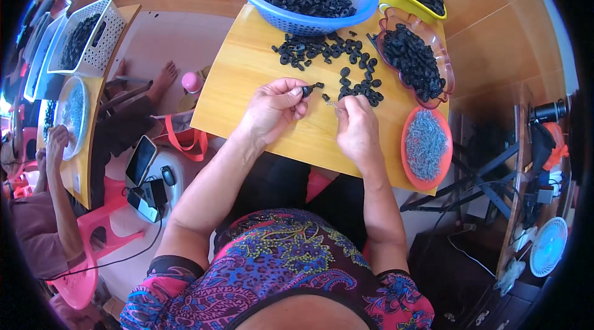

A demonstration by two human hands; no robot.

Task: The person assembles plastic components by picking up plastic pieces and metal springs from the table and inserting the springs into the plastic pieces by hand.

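Note:
My left hand (275, 107) is closed around a small black plastic part (307, 90), pinched between thumb and forefinger over the table. To its right, my right hand (357, 129) pinches a thin silvery piece (331, 103) that looks like a small spring; its tip points toward the left hand. The two hands are apart. Just beyond them, loose black plastic parts (359, 90) lie scattered on the yellow wooden table (247, 51). An orange-red oval dish (406, 144) full of fine silvery metal pieces stands near the right hand.
At the table's far side stand a blue colander (303, 23), a yellow basket (405, 3) and a clear pinkish tray (447, 60), all holding black parts. On the left, another person (55, 206) works at a second table bearing a white basket (102, 51). A fan (548, 246) is at right.

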